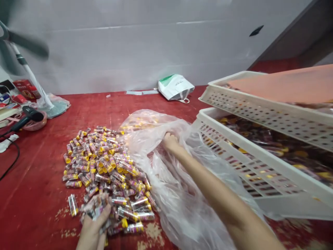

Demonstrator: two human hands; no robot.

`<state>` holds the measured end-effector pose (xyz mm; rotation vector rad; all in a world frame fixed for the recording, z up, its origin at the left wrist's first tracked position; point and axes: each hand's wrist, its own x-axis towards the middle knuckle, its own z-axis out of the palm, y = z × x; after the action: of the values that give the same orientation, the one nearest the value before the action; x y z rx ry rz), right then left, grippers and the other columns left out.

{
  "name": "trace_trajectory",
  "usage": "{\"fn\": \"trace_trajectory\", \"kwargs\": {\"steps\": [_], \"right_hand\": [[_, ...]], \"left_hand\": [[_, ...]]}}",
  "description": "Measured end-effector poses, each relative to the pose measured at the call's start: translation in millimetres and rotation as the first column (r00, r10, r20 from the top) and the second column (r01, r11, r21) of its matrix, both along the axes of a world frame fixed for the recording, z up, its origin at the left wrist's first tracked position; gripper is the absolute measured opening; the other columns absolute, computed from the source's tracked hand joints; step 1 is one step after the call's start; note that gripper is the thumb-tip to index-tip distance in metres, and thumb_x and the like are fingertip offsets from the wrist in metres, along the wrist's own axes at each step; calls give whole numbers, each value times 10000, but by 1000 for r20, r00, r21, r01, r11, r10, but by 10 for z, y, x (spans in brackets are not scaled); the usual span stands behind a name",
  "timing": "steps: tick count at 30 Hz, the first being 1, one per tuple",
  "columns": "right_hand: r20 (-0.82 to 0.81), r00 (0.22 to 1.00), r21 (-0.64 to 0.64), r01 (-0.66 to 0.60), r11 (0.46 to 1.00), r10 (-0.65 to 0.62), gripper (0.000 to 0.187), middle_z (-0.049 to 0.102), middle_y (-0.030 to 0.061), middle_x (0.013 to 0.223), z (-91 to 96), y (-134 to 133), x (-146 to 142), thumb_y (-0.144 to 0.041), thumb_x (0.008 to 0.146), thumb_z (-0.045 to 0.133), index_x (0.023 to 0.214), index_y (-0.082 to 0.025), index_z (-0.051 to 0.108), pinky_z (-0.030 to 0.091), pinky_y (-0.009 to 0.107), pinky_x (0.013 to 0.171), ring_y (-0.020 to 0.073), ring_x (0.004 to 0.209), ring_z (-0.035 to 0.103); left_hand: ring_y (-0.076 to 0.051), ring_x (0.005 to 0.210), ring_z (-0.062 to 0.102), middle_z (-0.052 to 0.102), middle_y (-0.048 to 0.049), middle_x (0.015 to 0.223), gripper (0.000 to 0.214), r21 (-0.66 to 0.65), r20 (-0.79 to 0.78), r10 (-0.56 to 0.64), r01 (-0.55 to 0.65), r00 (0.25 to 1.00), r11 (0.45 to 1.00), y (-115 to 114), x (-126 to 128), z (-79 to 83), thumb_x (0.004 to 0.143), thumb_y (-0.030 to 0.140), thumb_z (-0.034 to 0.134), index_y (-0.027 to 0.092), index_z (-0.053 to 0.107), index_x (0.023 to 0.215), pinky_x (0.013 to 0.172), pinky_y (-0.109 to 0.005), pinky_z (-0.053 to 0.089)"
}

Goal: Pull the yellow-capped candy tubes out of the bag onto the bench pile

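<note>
A large pile of small clear tubes with yellow caps [104,159] lies on the red tabletop. At the pile's near edge my left hand [96,222] is closed round several of these tubes, smeared by motion. My right hand [171,141] is a fist on the edge of a big see-through plastic bag [169,187], lifting that edge up. The bag spreads over the table to the right of the pile. Some yellow-capped tubes show through its far end.
Two white perforated crates [255,163] stand stacked at the right, tubes in the lower one and an orange sheet [283,85] on the upper. A fan [33,74] and a handheld scanner [27,118] are at the left. By the wall lies a white-green bag [175,86].
</note>
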<state>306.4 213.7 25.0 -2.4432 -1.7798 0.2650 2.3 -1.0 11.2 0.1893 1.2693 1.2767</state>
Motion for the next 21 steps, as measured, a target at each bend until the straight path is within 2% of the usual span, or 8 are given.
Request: {"fn": "trace_trajectory", "kwargs": {"steps": [3, 5, 7, 8, 10, 13, 17, 21], "right_hand": [[-163, 983, 8, -80, 997, 80, 276, 689, 110, 1007, -41, -722, -196, -225, 912, 648, 1144, -75, 644, 542, 308, 806, 187, 911, 666], [-338, 926, 43, -162, 986, 167, 260, 669, 5, 793, -111, -1296, -521, -311, 886, 679, 1099, -163, 686, 519, 237, 653, 128, 700, 632], [-765, 564, 253, -180, 951, 311, 333, 574, -44, 629, -205, -1777, -928, -380, 809, 744, 1078, -187, 710, 463, 230, 527, 107, 538, 533], [-846, 407, 330, -107, 938, 344, 328, 551, -49, 609, -249, -1948, -1121, -405, 775, 767, 1023, -195, 730, 458, 232, 524, 103, 527, 516], [-885, 242, 421, 51, 905, 398, 227, 589, -12, 683, -297, -2143, -1419, -395, 774, 763, 877, -194, 749, 494, 264, 621, 131, 641, 575], [-881, 234, 442, 92, 893, 412, 181, 627, 25, 779, -262, -2192, -1619, -362, 821, 716, 772, -188, 720, 499, 289, 722, 162, 774, 601], [-859, 293, 450, 38, 892, 421, 299, 550, 0, 676, -187, -2174, -1678, -391, 876, 649, 669, -175, 642, 452, 260, 645, 132, 658, 512], [-899, 185, 405, 9, 914, 396, 276, 592, 6, 723, -151, -2262, -1694, -460, 876, 637, 845, -188, 661, 472, 242, 601, 140, 673, 560]], "left_hand": [[-172, 858, 718, 758, -56, 921, 314, -21, 148, -29, 32, 989, 999, 120, 196, 58, 640, 87, 843, 165, 706, 911, 790, -261, 576], [-175, 856, 717, 755, -56, 864, 232, -24, 222, -16, 22, 975, 999, 156, 333, 67, 666, 85, 827, 146, 701, 850, 830, -276, 566], [-187, 888, 714, 756, -57, 867, 226, 18, 279, -13, 8, 960, 1000, 137, 422, 70, 676, 106, 828, 140, 702, 861, 875, -304, 553], [-190, 911, 710, 758, -59, 893, 242, 48, 303, -15, 0, 953, 999, 111, 438, 73, 680, 114, 828, 141, 705, 887, 896, -314, 544], [-180, 925, 702, 760, -59, 948, 276, 88, 323, -10, -20, 946, 996, 40, 410, 88, 694, 123, 822, 149, 708, 943, 908, -315, 533], [-160, 879, 700, 761, -42, 955, 303, 93, 288, 11, -39, 958, 995, -63, 294, 123, 705, 120, 813, 166, 705, 983, 890, -309, 530], [-206, 967, 700, 762, -55, 976, 321, 119, 255, 60, -92, 965, 989, -108, 203, 157, 691, 142, 826, 167, 704, 987, 901, -330, 526], [-228, 986, 697, 756, -75, 963, 313, 107, 231, 119, -146, 966, 983, -72, 193, 171, 698, 226, 833, 153, 697, 970, 861, -328, 545]]}}
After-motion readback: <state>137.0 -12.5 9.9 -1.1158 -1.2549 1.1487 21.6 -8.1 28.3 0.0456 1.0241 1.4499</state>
